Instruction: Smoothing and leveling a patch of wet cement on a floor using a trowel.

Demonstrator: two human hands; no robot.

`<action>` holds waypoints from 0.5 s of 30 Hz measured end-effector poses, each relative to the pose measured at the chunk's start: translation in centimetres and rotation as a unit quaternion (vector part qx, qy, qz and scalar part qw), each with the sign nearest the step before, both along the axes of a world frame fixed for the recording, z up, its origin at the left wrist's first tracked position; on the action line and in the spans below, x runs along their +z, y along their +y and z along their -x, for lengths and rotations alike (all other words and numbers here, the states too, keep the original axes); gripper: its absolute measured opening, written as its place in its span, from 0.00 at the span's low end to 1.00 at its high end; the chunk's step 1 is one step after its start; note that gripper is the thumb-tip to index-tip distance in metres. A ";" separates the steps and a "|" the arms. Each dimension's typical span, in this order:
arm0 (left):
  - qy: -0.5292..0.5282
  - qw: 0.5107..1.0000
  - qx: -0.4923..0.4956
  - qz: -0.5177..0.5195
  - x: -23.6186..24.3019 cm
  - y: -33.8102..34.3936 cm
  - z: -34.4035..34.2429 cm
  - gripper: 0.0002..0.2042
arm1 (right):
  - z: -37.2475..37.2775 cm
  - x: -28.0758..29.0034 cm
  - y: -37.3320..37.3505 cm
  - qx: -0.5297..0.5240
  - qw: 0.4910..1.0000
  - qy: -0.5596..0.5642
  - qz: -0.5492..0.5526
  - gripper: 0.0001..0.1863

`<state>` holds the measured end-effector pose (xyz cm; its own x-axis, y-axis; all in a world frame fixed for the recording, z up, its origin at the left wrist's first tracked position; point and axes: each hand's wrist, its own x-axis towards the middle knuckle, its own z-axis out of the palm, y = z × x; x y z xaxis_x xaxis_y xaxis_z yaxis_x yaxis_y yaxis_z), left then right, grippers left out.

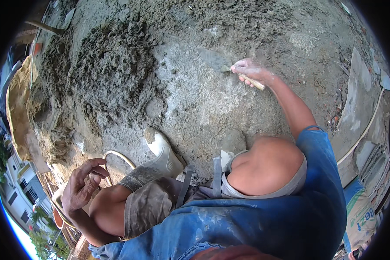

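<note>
My right hand (252, 71) is closed round the pale wooden handle of a trowel (216, 60). Its grey metal blade points up and left, just over the cement-dusted ground (195, 91); whether it touches cannot be made out. A mound of wet grey mortar (110, 65) lies to the left of the blade. By my left knee, my left hand (83, 184) is raised, holding nothing, its fingers loosely bent and apart. Both my feet are in white boots (162, 149) smeared with mortar, between me and the worked ground.
A thin hose (121, 156) curves beside my left boot. On the right lie a grey flat sheet (355, 93), a pale hose (366, 130) and a printed sack (360, 212). A brown sheet-like heap (19, 108) stands at the far left, with buildings and plants beyond.
</note>
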<state>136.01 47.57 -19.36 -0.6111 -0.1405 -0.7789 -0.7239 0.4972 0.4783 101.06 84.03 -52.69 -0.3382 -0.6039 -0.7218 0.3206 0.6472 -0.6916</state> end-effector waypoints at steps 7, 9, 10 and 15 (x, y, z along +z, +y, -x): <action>-0.004 1.000 -0.004 0.017 -1.2 -0.5 0.1 0.33 | 7.2 -0.5 -0.8 -0.071 0.995 0.068 -0.009 0.20; 0.007 1.000 -0.013 0.019 -0.5 0.0 0.0 0.33 | 7.9 1.1 0.0 -0.090 0.994 0.038 0.042 0.21; 0.011 1.000 -0.010 0.011 -0.4 -0.1 -0.3 0.33 | 8.3 1.4 0.3 -0.146 0.983 0.001 0.110 0.21; 0.003 1.000 -0.010 -0.004 -0.4 -0.5 0.5 0.33 | 3.7 -0.5 -1.9 -0.072 0.995 -0.012 0.070 0.17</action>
<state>135.54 47.04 -19.76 -0.6179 -0.1216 -0.7768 -0.7112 0.5077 0.4862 97.32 82.18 -53.20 -0.4116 -0.6455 -0.6434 0.4210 0.4914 -0.7624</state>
